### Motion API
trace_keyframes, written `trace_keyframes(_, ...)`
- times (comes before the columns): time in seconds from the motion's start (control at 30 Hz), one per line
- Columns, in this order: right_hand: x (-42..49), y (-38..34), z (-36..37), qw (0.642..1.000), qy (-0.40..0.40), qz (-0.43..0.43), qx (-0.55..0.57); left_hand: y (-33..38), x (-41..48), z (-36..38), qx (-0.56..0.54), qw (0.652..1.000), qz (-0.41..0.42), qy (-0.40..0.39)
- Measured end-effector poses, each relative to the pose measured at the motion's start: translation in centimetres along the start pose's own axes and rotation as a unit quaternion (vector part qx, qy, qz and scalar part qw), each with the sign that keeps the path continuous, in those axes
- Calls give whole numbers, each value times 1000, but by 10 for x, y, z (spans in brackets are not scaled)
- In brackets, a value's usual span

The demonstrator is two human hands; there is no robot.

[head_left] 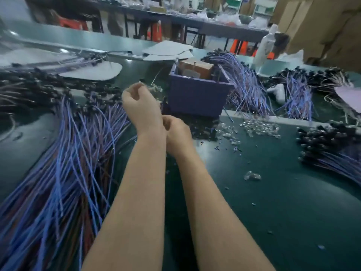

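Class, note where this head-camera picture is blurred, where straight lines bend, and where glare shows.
Head view: motion blur smears the blue wires, the left hand and the right hand; the green table bows at its edges from wide-angle distortion; glare whitens its far left; the background benches are soft.

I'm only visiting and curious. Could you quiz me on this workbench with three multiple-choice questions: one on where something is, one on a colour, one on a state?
1. The purple box stands:
A. on the table, beyond the left hand and right hand
B. on the floor
C. on a stool

2. The long wires left of the left hand are mostly:
A. yellow
B. blue
C. white

3. The purple box is:
A. lidded
B. tipped over
C. open-topped

Answers:
1 A: it sits on the green table, past both hands.
2 B: the strands look blue, with dark ends.
3 C: a brown block shows inside it.
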State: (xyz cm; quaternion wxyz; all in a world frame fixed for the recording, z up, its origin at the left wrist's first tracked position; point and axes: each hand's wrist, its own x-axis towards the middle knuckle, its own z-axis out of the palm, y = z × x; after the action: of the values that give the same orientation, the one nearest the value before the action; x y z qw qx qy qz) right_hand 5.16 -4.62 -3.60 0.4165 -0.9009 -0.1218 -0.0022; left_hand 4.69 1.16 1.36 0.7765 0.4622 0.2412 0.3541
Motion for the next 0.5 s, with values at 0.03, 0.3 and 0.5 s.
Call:
trace_keyframes(0.03,4,-5,12,997,-19,8,-69,2,8,-7,-4,1000,1,18)
trace_keyframes(0.3,26,-28,49,977,11,55,-205,4,32,-24,-48,997,-33,60)
trace_keyframes(0.5,22,-38,24,973,105,62,198,3,27,-24,41,998,34,28)
